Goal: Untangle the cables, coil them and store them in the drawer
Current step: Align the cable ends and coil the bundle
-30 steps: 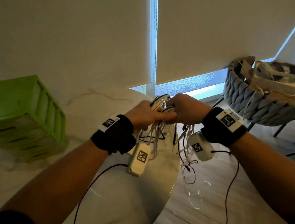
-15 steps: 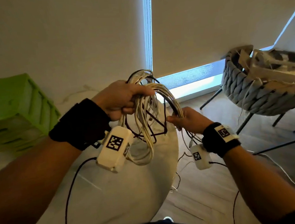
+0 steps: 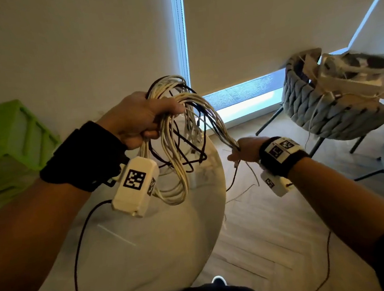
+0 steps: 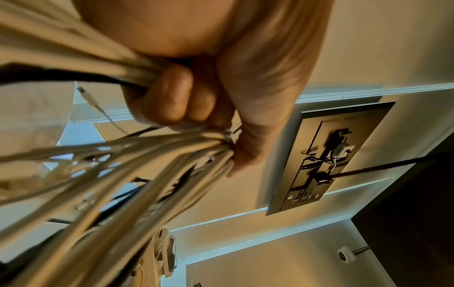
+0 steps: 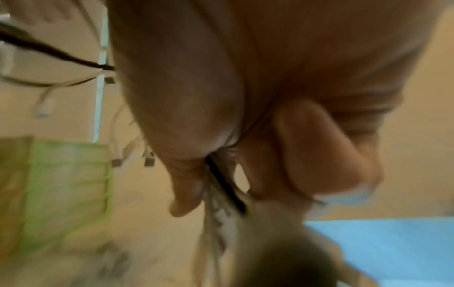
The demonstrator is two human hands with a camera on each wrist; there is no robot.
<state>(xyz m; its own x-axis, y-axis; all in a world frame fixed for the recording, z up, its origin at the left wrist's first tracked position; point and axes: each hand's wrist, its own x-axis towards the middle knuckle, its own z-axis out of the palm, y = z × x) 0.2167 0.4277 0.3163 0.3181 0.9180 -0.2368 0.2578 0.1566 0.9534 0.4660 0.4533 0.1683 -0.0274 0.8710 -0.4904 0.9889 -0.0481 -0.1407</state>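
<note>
At the far left of the head view, a green drawer unit (image 3: 7, 147) is seen standing on a pale round table (image 3: 151, 257), close to the wall; whether any of its drawers is open cannot be told. Next to the right, a tangled bundle of white and black cables (image 3: 175, 133) is held up above the table by the left hand (image 3: 140, 117), whose fingers are curled tightly round the gathered strands. In the left wrist view the same fist (image 4: 221, 93) is shown clenched on the cables (image 4: 123, 174), which fan out below it in loops, a few plug ends dangling among them. Loose loops are seen hanging from the fist down toward the tabletop in the head view, near the white marker-tagged camera box (image 3: 136, 187) strapped under the left wrist.

From the top of the bundle, a group of strands is drawn out in an arc to the right and down, past the table's edge and over the wooden floor (image 3: 281, 243). Those strands are pinched by the right hand (image 3: 244, 150), held lower than the left and well apart from it. In the blurred right wrist view, the thumb and fingers (image 5: 186, 184) are closed on a few thin cables, one of them black (image 5: 226, 186). At the far right, a grey woven chair (image 3: 326, 111) piled with pale items is seen by the window.
</note>
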